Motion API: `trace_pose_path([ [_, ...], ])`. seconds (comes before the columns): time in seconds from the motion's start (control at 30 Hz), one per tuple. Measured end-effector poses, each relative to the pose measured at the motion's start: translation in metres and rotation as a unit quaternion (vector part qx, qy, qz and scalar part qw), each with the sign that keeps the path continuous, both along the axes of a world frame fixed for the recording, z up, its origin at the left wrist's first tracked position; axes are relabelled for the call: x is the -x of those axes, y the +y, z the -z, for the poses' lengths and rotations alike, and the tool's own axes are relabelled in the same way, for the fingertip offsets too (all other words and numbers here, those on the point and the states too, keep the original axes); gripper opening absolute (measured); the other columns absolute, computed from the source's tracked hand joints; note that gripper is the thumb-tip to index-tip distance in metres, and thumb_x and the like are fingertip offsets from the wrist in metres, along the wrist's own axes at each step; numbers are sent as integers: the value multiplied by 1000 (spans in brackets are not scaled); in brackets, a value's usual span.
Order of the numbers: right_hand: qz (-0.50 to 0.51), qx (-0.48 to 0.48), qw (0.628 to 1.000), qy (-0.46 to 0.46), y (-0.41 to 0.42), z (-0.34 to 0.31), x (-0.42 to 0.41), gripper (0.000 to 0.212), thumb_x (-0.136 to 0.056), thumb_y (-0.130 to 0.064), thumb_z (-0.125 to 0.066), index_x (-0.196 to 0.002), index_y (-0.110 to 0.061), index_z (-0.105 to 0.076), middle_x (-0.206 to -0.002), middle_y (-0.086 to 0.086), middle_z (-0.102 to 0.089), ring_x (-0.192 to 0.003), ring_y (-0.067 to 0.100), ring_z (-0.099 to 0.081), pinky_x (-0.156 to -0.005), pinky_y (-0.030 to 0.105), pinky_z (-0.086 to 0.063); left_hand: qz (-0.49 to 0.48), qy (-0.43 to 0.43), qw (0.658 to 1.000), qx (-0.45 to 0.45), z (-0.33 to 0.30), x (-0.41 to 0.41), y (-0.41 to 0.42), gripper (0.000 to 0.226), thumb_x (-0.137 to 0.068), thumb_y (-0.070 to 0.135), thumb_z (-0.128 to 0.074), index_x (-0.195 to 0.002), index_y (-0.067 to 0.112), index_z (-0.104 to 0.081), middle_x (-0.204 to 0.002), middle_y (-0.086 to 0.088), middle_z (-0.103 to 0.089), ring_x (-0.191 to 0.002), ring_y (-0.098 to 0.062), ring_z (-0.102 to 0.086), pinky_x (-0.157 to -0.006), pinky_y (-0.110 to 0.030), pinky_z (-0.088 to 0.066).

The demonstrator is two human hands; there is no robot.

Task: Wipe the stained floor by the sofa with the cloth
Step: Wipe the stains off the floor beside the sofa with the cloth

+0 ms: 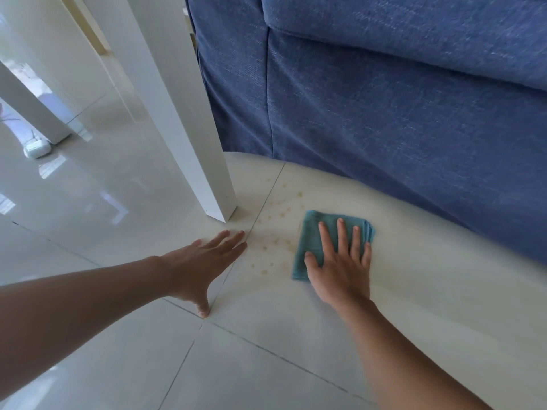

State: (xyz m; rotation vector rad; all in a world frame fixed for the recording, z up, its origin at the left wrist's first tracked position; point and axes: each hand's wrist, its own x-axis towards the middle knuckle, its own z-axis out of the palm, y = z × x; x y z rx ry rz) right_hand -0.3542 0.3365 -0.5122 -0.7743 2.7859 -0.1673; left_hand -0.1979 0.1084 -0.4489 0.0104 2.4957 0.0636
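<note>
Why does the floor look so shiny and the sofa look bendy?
In the head view, bright light glares off the glossy floor tiles at left; the wide-angle lens curves the blue sofa edge and tilts the white table leg; the right hand on the cloth stays fairly sharp.

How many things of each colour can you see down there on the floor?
Blue: 1, the sofa
Teal: 1, the cloth under the right hand
White: 3, two table legs and a small device
Total: 5
</note>
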Motion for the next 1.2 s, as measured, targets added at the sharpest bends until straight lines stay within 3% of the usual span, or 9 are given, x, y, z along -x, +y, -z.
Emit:
trace_pose_path([
  [0.27,-64,3,998,-22,-65,-1,55,72,-93,-56,-24,-158,-40,1,-169,-1,12,-153,27,16,-121,52,12,-3,18,1000,-16,6,-11,-6,134,-71,55,-79,-155,26,20,-158,5,36,-150,-20,22,-124,-42,-7],
  [0.7,-160,-13,986,-39,-147,-2,58,70,-93,-56,-21,-157,-44,3,-168,-4,18,-152,27,21,-120,52,15,3,8,1000,-26,7,-8,-7,133,-70,48,-83,-157,23,14,-162,3,28,-151,-26,19,-123,-49,-12],
  [1.0,-186,2,981,-62,-129,-6,51,68,-95,-57,-23,-157,-46,2,-168,-8,17,-152,21,22,-121,49,15,10,8,1000,-13,5,-6,-6,134,-68,51,-83,-157,24,12,-163,4,25,-152,-26,13,-122,-49,-19],
  [1.2,-146,-6,988,-54,-75,-5,49,67,-95,-57,-23,-156,-47,2,-168,-10,16,-153,20,19,-122,48,14,-1,-6,1000,-7,-3,-4,0,135,-67,50,-85,-158,23,11,-163,3,24,-152,-25,12,-121,-45,-23],
])
